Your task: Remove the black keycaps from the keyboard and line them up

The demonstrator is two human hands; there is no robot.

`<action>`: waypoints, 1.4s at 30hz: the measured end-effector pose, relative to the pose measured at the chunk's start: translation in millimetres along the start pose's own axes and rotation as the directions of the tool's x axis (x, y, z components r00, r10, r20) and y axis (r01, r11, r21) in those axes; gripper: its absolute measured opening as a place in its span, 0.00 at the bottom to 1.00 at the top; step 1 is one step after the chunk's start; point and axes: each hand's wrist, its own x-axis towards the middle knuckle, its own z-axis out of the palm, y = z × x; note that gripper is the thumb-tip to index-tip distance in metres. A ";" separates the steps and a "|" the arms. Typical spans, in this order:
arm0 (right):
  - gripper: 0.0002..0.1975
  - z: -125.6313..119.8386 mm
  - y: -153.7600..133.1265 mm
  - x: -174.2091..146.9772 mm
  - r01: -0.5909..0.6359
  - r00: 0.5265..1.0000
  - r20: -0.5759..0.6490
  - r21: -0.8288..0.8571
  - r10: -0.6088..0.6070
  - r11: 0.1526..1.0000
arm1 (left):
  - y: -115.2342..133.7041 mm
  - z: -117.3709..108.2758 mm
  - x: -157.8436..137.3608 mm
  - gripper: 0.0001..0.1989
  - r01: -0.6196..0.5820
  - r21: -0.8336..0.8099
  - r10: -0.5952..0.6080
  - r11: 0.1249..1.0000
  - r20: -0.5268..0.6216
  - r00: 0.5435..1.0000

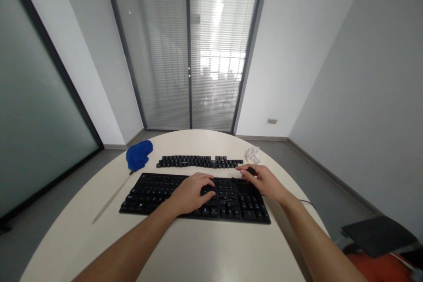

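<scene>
A black keyboard point(158, 191) lies flat across the table in front of me. My left hand point(194, 193) rests on its middle, thumb and fingers apart, holding nothing. Over the keyboard's upper right corner, the fingers of my right hand point(261, 179) are closed around a small black object point(251, 171), mostly hidden, whose kind I cannot make out. Behind the keyboard, loose black keycaps point(185, 161) are laid out in rows, and my right fingertips are close to their right end. Part of the keyboard's right side shows an uneven, darker patch point(228, 198).
A blue cloth point(139, 155) sits at the table's left, with a thin pale stick point(112, 198) just below it. Crumpled white tissue point(252, 154) lies at the back right. A dark cable point(308, 203) runs over the right edge of the round table point(211, 246). A chair point(380, 234) stands at right.
</scene>
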 end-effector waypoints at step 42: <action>0.11 -6.0 4.0 1.2 0.043 0.984 0.175 -0.375 0.025 0.926 | -4.0 3.3 -0.1 0.09 -0.001 -0.009 0.001 1.000 -0.010 1.000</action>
